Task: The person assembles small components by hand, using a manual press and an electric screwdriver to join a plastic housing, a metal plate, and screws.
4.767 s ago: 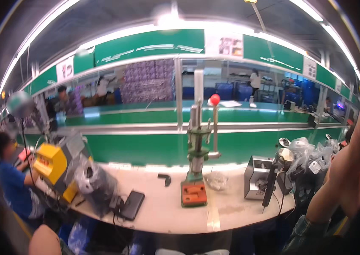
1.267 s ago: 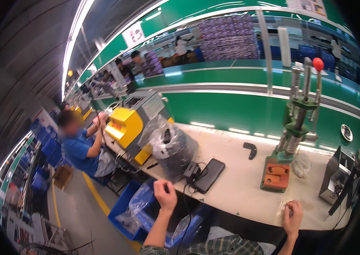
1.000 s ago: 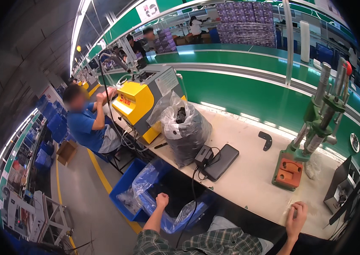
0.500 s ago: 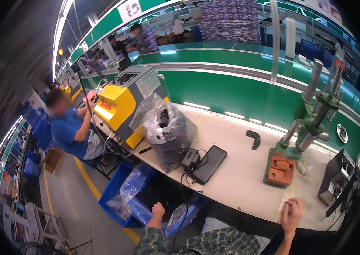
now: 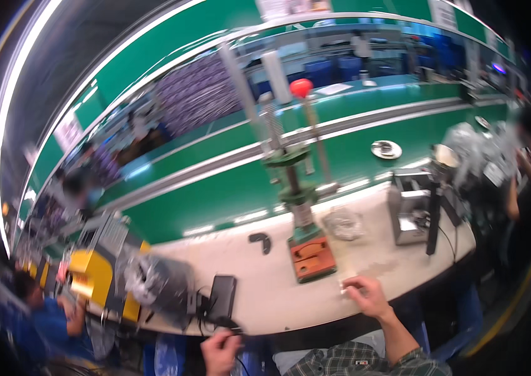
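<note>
My left hand (image 5: pixel 220 352) is raised near the table's front edge, its fingers closed round a dark curved piece (image 5: pixel 229 324), blurred by motion. Over the tabletop on the right, my right hand (image 5: pixel 369 297) has its fingers bent together; a pale speck shows at their tips, too small to name. Just beyond it stands a green hand press (image 5: pixel 300 213) with a red ball knob (image 5: pixel 301 88). An orange fixture block (image 5: pixel 312 258) sits on the press's base. Left of the press lies a black curved part (image 5: pixel 261 242), apart from both hands.
A black flat device (image 5: pixel 222 297) with cables and a stuffed plastic bag (image 5: pixel 160 282) stand on the left. Beyond them is a yellow-grey machine (image 5: pixel 93 269). Clear plastic (image 5: pixel 344 223) and a metal box fixture (image 5: pixel 411 210) stand right of the press. People (image 5: pixel 52 323) work at both sides.
The view has swung right. My left hand has come up out of the bin beside the table with a dark piece. My right hand has lifted and moved nearer the press.
</note>
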`<state>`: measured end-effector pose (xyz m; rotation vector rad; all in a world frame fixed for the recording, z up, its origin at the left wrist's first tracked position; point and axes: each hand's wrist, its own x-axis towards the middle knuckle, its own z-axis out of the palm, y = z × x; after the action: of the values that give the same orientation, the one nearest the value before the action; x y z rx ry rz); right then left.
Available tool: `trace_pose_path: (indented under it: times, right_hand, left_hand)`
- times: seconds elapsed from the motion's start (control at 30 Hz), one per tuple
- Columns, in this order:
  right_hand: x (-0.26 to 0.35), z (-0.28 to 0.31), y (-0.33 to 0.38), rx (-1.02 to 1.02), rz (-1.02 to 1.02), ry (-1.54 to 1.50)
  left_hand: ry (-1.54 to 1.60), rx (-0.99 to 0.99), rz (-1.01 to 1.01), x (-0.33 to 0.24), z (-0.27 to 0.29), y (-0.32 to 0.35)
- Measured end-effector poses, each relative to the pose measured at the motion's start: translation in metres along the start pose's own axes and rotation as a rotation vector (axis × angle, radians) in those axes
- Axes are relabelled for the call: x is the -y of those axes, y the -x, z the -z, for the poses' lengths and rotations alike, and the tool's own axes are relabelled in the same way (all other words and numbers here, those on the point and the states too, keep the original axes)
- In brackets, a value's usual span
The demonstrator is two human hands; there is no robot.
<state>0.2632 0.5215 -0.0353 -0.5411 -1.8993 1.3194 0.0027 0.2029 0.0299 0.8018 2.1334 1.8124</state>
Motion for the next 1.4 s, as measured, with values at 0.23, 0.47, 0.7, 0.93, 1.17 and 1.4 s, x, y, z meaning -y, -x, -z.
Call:
trace_pose_path:
  times: [0.23, 0.47, 0.7, 0.93, 1.17, 1.4]
  right_hand:
    - [0.026, -0.027, -0.003, 0.098, -0.131, -0.233]
    - [0.005, -0.025, -0.022, 0.3, -0.201, -0.306]
    - [0.053, -0.022, -0.05, 0.081, 0.383, 0.162]
    - [-0.015, -0.002, -0.121, 0.032, 0.363, 0.514]
    - [-0.032, 0.005, -0.12, 0.1, 0.429, 0.569]
    - [-0.023, 0.013, -0.11, 0.199, 0.5, 0.775]
  left_hand:
    - [0.324, 0.646, 0.054, 0.006, -0.205, -0.034]
    - [0.09, 0.579, -0.229, 0.016, -0.183, -0.041]
    - [-0.664, 0.169, -1.123, -0.003, -0.172, -0.08]
    - [-0.423, 0.433, -0.861, 0.006, -0.21, -0.136]
    - [-0.473, 0.391, -0.965, 0.03, -0.197, -0.133]
    - [-0.474, 0.436, -0.954, 0.024, -0.205, -0.129]
